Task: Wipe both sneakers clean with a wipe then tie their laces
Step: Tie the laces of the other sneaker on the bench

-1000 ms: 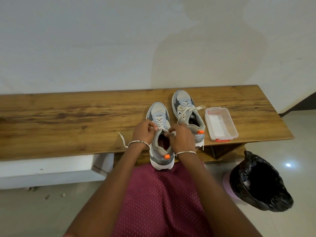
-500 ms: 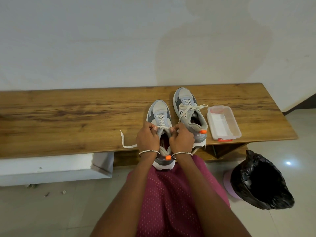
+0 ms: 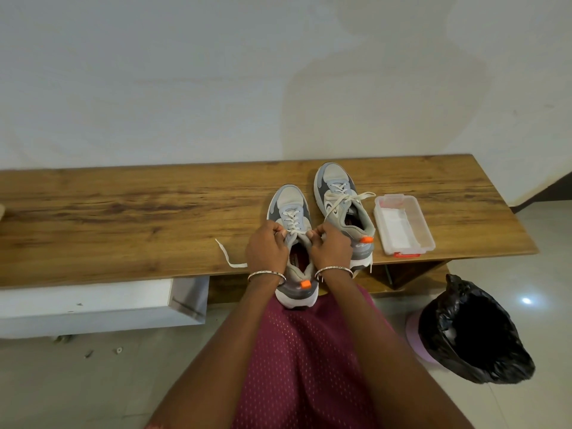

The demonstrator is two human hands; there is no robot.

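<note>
Where the hands meet: head view, just below the centre of the frame, both hands work over the throat of the near sneaker (image 3: 290, 205).
Left hand (image 3: 267, 249): left of centre, fingers curled, its grip closed on the white lace (image 3: 296, 232) at the shoe's left side; a bangle circles the wrist.
Right hand (image 3: 331, 249): right of centre, fingers curled, its grip closed on the same lace at the shoe's right side; this wrist also wears a bangle.
Lace between the grips: a short, straight stretch crosses the tongue left to right, at right angles to the shoe's length.
Loose lace end (image 3: 227, 257): trails left of the left hand, flat on the wooden surface (image 3: 123, 218); the other end is hidden by the hands.
Near sneaker's axis: toe points up the frame toward the wall, and the heel with an orange tab overhangs the surface's front edge, close to the lap.
Far sneaker (image 3: 339, 193): just right of the first and slightly higher, its laces apparently already in a bow.
Wipe box (image 3: 402, 226): right of the far sneaker, lid off.
Bin (image 3: 473, 335): lower right, on the floor, lined in black.
Coming move, as a judgement: each strand leads sideways from the shoe's midline, so tightening means pulling the hands apart left and right. Both hands are equally near, and the trailing end lies on the left hand's side.
</note>
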